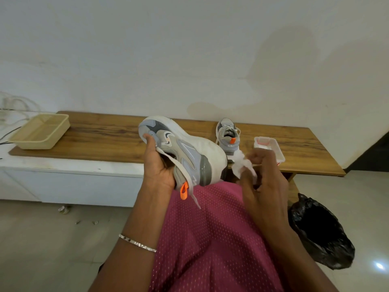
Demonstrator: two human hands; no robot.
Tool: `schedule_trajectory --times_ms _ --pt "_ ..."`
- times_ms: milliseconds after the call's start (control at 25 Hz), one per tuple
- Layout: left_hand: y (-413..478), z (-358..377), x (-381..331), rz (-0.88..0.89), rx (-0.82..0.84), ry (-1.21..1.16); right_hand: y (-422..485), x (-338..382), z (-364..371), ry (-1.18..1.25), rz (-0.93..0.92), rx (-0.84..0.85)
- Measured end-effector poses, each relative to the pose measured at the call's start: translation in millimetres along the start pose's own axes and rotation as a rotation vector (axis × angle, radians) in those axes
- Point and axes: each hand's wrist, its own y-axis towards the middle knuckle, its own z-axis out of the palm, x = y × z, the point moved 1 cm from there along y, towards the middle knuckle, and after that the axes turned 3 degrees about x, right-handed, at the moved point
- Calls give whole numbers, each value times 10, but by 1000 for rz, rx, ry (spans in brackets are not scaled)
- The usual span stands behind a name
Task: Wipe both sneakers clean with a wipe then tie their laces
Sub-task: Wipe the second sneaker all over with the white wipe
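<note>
Broadly, a white wall fills the upper half of the frame; pale floor tiles run across the bottom.

Wooden tabletop spans the middle band, left to right, against the wall.

Pink dotted fabric covers the person's lap, bottom centre.

Black bin bag at lower right, mouth open, on the floor beside the lap.

Beige basket on the table's left end.

Held sneaker, centre of frame: grey and white, tipped on its side with the white sole facing up and right, toe toward the upper left. Orange heel tab hangs at its lower end. A loose white lace trails down across the left palm.

Left hand, centre: closed around the upper of the held sneaker, thumb over the toe area. Silver bracelet on that wrist.

Right hand, right of centre: fingers curled, pinching a crumpled white wipe, which sits just beside the heel end of the sole. Contact between wipe and sole cannot be told.

Second sneaker stands upright on the table behind the hands, laces untied.

Small clear wipe container on the table, right of the second sneaker, partly hidden by the right hand.
</note>
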Motion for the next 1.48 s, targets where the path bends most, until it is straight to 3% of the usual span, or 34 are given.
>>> schedule_trajectory --times_ms 160,320,520,720,1200,1360,1480 --pt "-35 65 2 25 -35 -62 -296 303 133 -55 -182 53" --pt "-64 85 0 41 -59 -80 -423 355 437 -209 -184 164" --pt "-109 132 -32 32 -62 -106 -218 383 439 -253 -259 88" --pt "-101 124 -50 17 -71 -113 213 387 102 -184 -224 -6" --pt "-143 199 15 -51 7 -132 568 254 249 -274 -24 147" --pt "-140 179 21 -88 26 -111 680 183 183 -275 1 102" --pt "-134 181 26 -122 37 -111 685 136 187 -261 58 234"
